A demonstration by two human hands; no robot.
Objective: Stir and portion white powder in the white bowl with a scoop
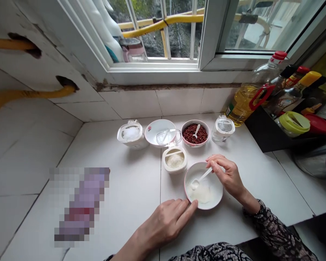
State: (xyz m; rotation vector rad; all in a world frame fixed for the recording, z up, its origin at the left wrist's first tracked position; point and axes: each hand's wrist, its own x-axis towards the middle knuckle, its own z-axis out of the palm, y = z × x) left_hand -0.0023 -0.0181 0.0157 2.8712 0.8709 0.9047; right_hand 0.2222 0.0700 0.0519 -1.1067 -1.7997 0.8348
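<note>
A white bowl with a pink rim (pixel 220 197) stands on the counter, a pale, whitish substance in its bottom. My right hand (pixel 226 175) is closed around the handle of a small white spoon (pixel 205 176); the spoon's tip is inside the bowl, carrying a little white matter. At the bowl's near left edge, my left hand (pixel 168 221) holds the rim, fingers against the side and one digit on top. Just beyond is an open jar (pixel 175 159) of whitish granules, its clear lid (pixel 165 137) tilted back.
Along the back stand an open jar of white crystals (pixel 130 133), a white dish (pixel 154 127), a bowl of dark red grains (pixel 195 133) with a spoon, and a clear lidded jar (pixel 223 127). An oil bottle (pixel 241 103) and black rack (pixel 263 136) are right. A pixelated purple item (pixel 84 203) lies left.
</note>
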